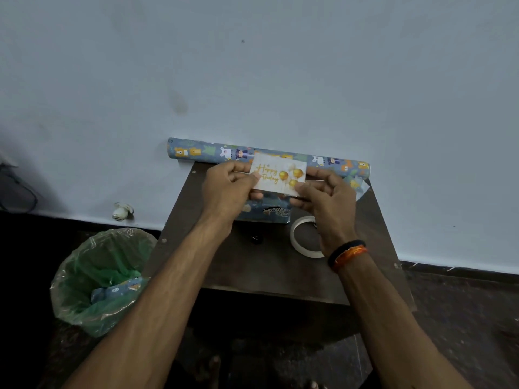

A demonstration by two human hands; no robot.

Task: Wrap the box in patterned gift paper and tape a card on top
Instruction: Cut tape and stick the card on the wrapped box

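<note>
Above the small dark tabletop, two hands hold up a white card between them. The left hand pinches the card's left edge with thumb on the front and fingers behind. The right hand pinches the lower right corner the same way. That wrist wears a black and orange band. The card says "Happy Birthday" in gold letters and has gold balloons on it. Right under the card sits the box, already covered in blue paper with little animals on it. The hands hide a lot of the box. Near the box, under the right hand, a ring of tape lies flat on the tabletop. A small black thing lies near the box too; I cannot tell what it is. At the back edge, against the pale wall, lies the roll of gift paper. Down on the floor to the left stands a bin with a green bag and a scrap of blue paper inside.
</note>
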